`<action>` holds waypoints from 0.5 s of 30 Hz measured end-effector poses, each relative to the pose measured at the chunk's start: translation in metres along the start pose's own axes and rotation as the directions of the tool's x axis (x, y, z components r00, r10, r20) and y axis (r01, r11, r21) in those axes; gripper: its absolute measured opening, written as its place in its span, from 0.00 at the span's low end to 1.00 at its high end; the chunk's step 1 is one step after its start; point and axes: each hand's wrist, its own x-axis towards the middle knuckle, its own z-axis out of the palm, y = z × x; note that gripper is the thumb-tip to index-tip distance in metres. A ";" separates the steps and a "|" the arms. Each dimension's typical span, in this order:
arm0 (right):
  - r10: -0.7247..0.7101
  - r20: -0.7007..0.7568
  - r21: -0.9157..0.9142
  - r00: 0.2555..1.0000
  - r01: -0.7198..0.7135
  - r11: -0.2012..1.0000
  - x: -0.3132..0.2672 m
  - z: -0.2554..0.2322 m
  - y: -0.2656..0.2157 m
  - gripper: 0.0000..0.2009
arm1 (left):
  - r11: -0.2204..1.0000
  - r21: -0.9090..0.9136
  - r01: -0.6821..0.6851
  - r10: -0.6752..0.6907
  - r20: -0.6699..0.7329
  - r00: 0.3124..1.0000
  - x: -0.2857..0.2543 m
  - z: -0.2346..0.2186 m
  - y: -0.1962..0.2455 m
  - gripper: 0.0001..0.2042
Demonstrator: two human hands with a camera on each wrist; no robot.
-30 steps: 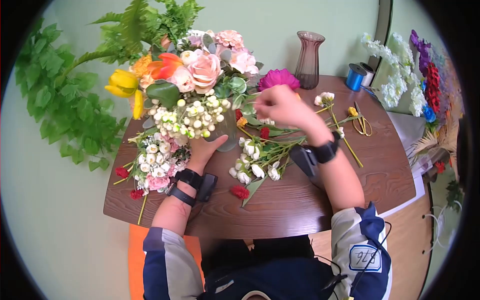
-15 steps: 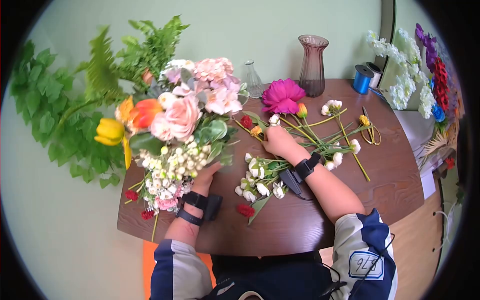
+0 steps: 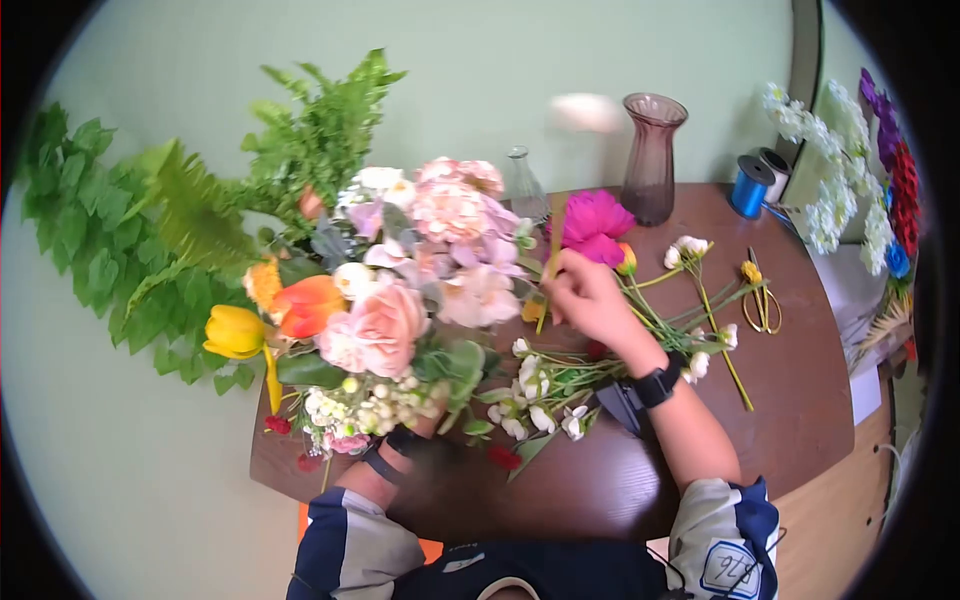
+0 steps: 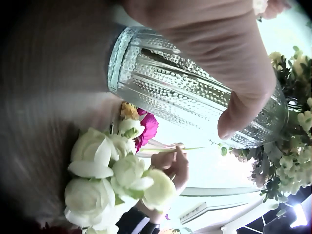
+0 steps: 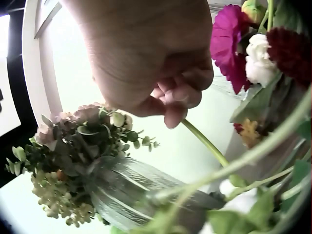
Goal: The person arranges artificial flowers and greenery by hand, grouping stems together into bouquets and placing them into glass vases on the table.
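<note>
My left hand (image 4: 219,53) holds a ribbed, dotted clear glass vase (image 4: 161,83), its thumb lying across the side. A full bouquet rises from this vase; a pink rose (image 3: 392,325), an orange tulip (image 3: 305,307) and a yellow tulip (image 3: 235,332) show, and in the head view the blooms hide most of that hand. To the right of the bouquet, my right hand (image 3: 597,300) pinches a thin green stem (image 5: 207,144) between thumb and fingers. A motion-blurred pale flower head (image 3: 587,113) shows above that stem. A magenta flower (image 3: 597,225) lies just behind this hand.
White flowers (image 3: 532,380) on green stems lie on the brown table (image 3: 800,400). Behind them stand a purple glass vase (image 3: 652,160) and a small clear bottle (image 3: 525,185). Scissors (image 3: 763,310) and a blue spool (image 3: 750,188) are at the right. Ivy (image 3: 100,240) hangs at the left.
My right hand went from beside the bouquet down to the loose flowers, and now is raised with a stem pinched in it. My left hand stays at the vase. The head view has shifted.
</note>
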 end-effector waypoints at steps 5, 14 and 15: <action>-0.118 -0.213 -0.047 0.970 0.110 0.993 -0.002 -0.006 -0.024 0.08 | 0.999 0.009 -0.038 0.038 -0.019 0.999 -0.009 -0.005 -0.004 0.23; -0.280 -0.317 -0.148 0.906 0.244 0.958 -0.015 0.008 -0.042 0.02 | 0.995 -0.005 -0.098 0.098 -0.045 0.994 -0.003 0.020 -0.012 0.23; -0.339 -0.348 -0.192 0.874 0.288 0.938 -0.018 0.012 -0.051 0.02 | 0.994 -0.019 -0.108 0.107 -0.046 0.993 0.002 0.023 -0.010 0.23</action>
